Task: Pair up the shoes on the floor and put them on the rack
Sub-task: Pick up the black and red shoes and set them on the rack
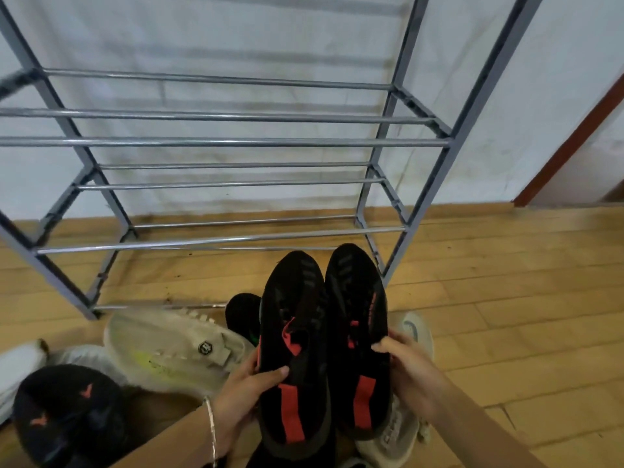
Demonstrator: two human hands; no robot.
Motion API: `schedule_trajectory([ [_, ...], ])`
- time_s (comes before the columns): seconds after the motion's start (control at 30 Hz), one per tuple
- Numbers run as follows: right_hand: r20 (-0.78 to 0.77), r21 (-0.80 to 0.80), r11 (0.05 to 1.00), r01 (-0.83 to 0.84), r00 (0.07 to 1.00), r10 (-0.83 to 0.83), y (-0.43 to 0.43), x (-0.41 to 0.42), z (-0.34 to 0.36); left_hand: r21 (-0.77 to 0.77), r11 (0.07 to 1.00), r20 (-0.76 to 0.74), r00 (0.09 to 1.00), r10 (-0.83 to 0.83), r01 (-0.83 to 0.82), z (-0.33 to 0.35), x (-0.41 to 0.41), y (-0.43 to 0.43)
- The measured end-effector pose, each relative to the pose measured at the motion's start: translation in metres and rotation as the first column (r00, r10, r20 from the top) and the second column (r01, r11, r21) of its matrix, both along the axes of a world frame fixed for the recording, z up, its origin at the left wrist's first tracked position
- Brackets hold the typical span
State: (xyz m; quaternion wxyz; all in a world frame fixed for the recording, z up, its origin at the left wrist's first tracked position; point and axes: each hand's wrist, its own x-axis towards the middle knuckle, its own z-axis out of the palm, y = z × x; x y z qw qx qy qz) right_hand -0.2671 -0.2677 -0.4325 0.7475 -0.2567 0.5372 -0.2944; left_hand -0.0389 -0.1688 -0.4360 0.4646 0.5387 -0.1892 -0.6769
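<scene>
I hold a pair of black sneakers with red heel stripes side by side, toes pointing at the rack. My left hand (pixel 241 388) grips the left black sneaker (pixel 297 339) at its side. My right hand (pixel 407 364) grips the right black sneaker (pixel 359 319). The grey metal shoe rack (pixel 236 141) stands just beyond, against the white wall, and its bar shelves are bare. On the wooden floor lie a beige sneaker (pixel 175 349), a black shoe with orange marks (pixel 67 417), and a grey knit sneaker (pixel 401 430) partly hidden under the held pair.
Another black shoe with a green spot (pixel 241 315) peeks out behind the held pair. Something white (pixel 20 369) lies at the far left edge. A red-brown door frame (pixel 567 143) runs along the right. Bare wooden floor (pixel 506 298) stretches to the right of the rack.
</scene>
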Motion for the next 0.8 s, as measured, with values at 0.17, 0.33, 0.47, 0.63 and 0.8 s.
schedule_trajectory([
  [0.17, -0.105, 0.025, 0.998, -0.054, 0.993, 0.056, -0.057, 0.022, -0.008, 0.073, 0.997, 0.053, 0.998, 0.036, -0.04, -0.001, 0.011, -0.06],
  [0.33, -0.213, -0.043, 0.997, -0.06, 0.976, 0.05, -0.125, 0.052, -0.008, 0.112, 0.992, 0.043, 0.998, 0.05, -0.055, -0.013, 0.031, -0.125],
  [0.47, -0.269, -0.11, 0.994, -0.029, 0.963, -0.002, -0.164, 0.066, -0.014, 0.091, 0.995, 0.114, 0.993, 0.017, -0.027, -0.018, 0.046, -0.167],
  [0.63, -0.286, -0.234, 0.972, 0.008, 0.955, -0.077, -0.196, 0.073, -0.026, 0.047, 0.996, 0.277, 0.959, 0.059, -0.074, -0.029, 0.042, -0.207],
  [0.8, -0.529, -0.281, 0.93, -0.236, 0.847, 0.055, -0.208, 0.073, -0.042, -0.008, 0.997, 0.385, 0.92, 0.073, -0.075, -0.043, 0.029, -0.217],
])
